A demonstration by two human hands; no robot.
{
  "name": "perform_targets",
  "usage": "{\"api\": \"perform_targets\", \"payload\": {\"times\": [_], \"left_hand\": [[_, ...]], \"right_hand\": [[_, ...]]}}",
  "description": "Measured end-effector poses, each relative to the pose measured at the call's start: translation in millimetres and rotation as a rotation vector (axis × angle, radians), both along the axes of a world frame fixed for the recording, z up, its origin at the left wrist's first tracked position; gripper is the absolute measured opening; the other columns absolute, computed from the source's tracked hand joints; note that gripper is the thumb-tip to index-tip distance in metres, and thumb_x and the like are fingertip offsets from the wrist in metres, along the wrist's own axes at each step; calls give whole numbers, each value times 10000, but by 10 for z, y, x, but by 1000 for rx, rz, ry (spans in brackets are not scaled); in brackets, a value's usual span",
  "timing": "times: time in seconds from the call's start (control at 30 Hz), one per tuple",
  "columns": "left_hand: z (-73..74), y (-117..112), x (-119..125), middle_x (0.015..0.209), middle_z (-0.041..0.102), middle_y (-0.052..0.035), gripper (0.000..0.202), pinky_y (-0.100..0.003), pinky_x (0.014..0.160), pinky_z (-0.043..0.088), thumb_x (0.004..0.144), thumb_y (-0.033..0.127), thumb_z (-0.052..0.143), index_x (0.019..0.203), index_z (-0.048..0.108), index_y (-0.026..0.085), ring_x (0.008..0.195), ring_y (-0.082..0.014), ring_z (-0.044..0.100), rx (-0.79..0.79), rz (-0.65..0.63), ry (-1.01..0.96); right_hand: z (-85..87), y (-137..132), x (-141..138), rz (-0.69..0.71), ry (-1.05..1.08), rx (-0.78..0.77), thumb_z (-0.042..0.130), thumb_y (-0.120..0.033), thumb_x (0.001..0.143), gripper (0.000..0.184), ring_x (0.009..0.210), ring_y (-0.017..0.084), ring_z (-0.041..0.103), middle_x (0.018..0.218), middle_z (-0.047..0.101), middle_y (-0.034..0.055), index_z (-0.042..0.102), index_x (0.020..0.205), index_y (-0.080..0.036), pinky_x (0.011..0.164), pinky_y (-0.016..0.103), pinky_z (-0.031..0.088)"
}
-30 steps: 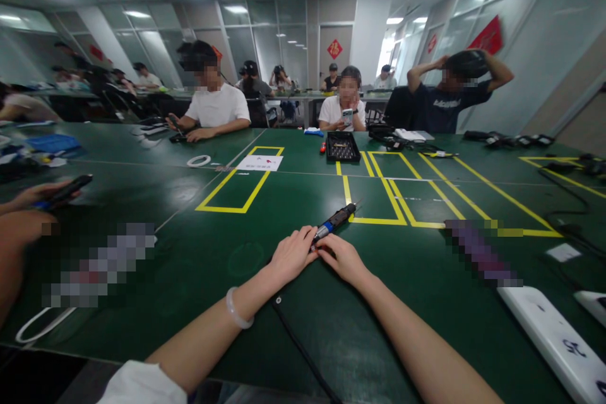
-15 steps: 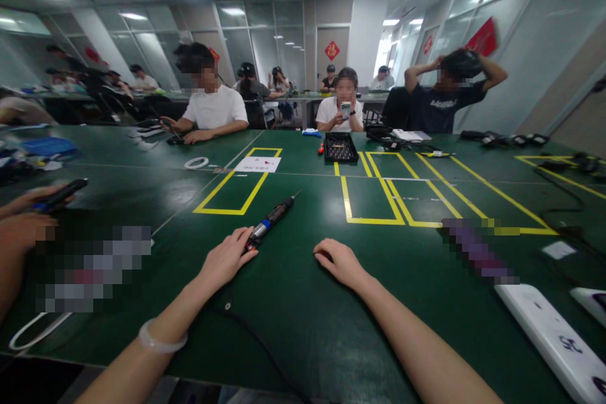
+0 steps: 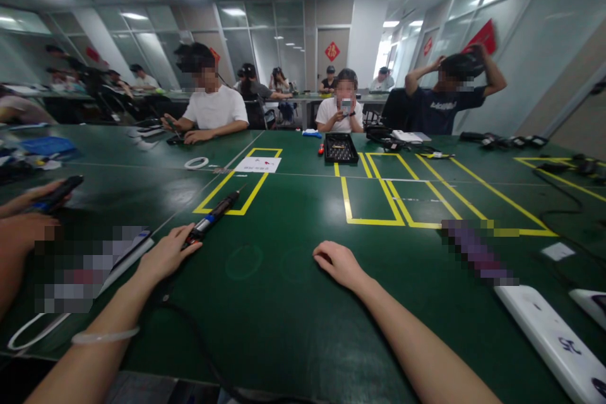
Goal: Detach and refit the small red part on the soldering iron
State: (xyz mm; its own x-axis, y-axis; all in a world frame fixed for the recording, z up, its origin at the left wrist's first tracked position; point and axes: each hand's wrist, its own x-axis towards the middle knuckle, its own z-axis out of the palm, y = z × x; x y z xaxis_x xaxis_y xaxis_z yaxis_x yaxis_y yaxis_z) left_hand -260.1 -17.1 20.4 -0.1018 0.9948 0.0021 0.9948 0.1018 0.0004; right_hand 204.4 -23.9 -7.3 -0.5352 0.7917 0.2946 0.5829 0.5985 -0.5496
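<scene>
My left hand (image 3: pixel 165 257) holds the rear end of a black corded tool with a blue band (image 3: pixel 213 214), which lies on the green table (image 3: pixel 284 303) and points away toward a yellow taped rectangle (image 3: pixel 237 192). Its black cable (image 3: pixel 199 341) trails back under my left forearm. My right hand (image 3: pixel 338 262) rests on the table near the middle with its fingers curled in and nothing in it. A pale bangle (image 3: pixel 105 335) circles my left wrist.
A white power strip (image 3: pixel 549 334) lies at the right. A black tray (image 3: pixel 341 147) and a white paper (image 3: pixel 258 164) sit farther out, with more yellow tape outlines (image 3: pixel 402 196). Another person's hands (image 3: pixel 28 214) hold a dark tool at left. Several people sit across the table.
My left hand has slid the corded tool leftward across the table, away from my right hand. The right hand has let go of it and stayed in place.
</scene>
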Motion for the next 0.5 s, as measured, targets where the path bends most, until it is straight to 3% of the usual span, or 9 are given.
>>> {"api": "perform_targets", "payload": {"times": [0.23, 0.5], "left_hand": [[2, -136, 216, 1347, 474, -173, 514, -378, 898, 420, 957, 391, 346, 1374, 403, 95, 1114, -309, 508, 173, 6, 386], [35, -144, 301, 1175, 575, -178, 538, -357, 774, 456, 982, 402, 199, 1348, 436, 87, 985, -290, 569, 138, 137, 265]], "right_hand": [[-34, 18, 2, 4, -1, 1, 518, -204, 926, 107, 812, 154, 581, 858, 634, 18, 615, 882, -201, 724, 254, 410], [-56, 20, -2, 2, -9, 8, 511, -212, 931, 118, 819, 154, 580, 847, 629, 18, 617, 883, -200, 733, 253, 412]]}}
